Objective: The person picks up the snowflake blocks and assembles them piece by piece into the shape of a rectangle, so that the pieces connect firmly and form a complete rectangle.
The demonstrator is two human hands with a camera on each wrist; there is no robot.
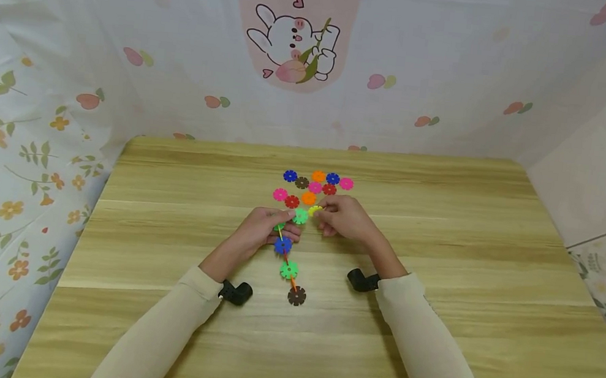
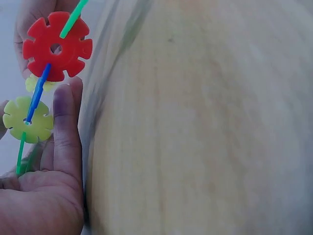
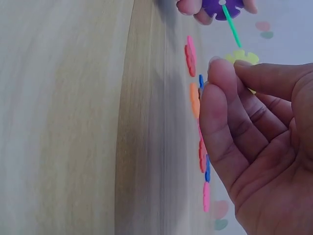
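Observation:
In the head view my left hand [image 1: 265, 228] grips the upper end of a chain of interlocking notched plastic discs, thumb by a green disc [image 1: 300, 216]. Below it hang a blue disc [image 1: 283, 245], another green one and a brown disc [image 1: 296, 296], with edge-on discs between them. My right hand [image 1: 350, 218] pinches a yellow disc [image 3: 244, 58] between thumb and forefinger. The right wrist view has that disc against the end of an edge-on green disc slotted into a purple disc [image 3: 222, 9]; whether they interlock I cannot tell. A red disc [image 2: 58, 46] shows in the left wrist view.
Beyond the hands, loose discs in blue, brown, orange, pink and red lie on the wooden table [image 1: 443, 228], among them a pink disc [image 1: 346, 184]. A patterned cloth [image 1: 187, 29] hangs behind the table. Black wrist cameras sit by both cuffs.

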